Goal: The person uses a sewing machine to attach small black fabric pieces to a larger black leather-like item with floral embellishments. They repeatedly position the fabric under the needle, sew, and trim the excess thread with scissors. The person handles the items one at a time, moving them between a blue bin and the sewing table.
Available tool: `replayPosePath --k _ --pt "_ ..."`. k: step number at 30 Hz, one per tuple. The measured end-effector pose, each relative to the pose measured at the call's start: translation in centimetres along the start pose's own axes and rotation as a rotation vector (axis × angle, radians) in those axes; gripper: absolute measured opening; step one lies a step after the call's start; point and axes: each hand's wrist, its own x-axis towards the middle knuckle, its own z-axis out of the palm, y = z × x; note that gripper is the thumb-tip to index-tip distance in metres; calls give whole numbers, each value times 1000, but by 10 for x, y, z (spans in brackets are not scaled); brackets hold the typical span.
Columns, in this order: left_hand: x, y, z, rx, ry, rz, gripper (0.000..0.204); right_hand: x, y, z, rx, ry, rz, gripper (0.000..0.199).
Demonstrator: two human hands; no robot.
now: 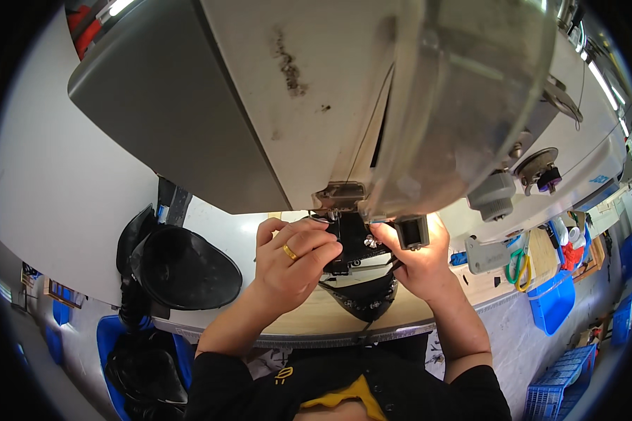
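Observation:
Under the head of a large white and grey sewing machine [295, 133], both hands grip a black worked piece [361, 298] with small shiny studs or stones on it. My left hand [291, 263], with a gold ring on one finger, is closed on its left side, fingertips close to the needle area [339, 203]. On the right side my right hand [423, 266] pinches the piece between thumb and fingers. A dark rectangular machine part [412, 233] partly covers that hand. The piece's pointed lower end hangs toward me; its far part is hidden by the machine.
Glossy black curved pieces [186, 270] lie on the table at left, and a blue bin [109, 337] below holds more. At right are green- and yellow-handled scissors [519, 270], a blue tray [553, 305] and a blue crate [558, 379]. The table's front edge [288, 339] curves before me.

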Motion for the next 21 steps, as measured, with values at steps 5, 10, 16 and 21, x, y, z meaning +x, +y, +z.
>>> replayPosePath --k 5,10,16,21 --pt "-2 -1 2 -3 12 -1 26 1 1 0 -5 23 -12 42" --pt "-1 3 2 33 39 14 27 2 2 0 -10 47 -48 45" --pt "-4 1 5 66 42 39 25 3 8 5 -14 102 -113 49" --pt "-7 -6 12 75 89 37 27 6 2 3 -11 44 -24 50"
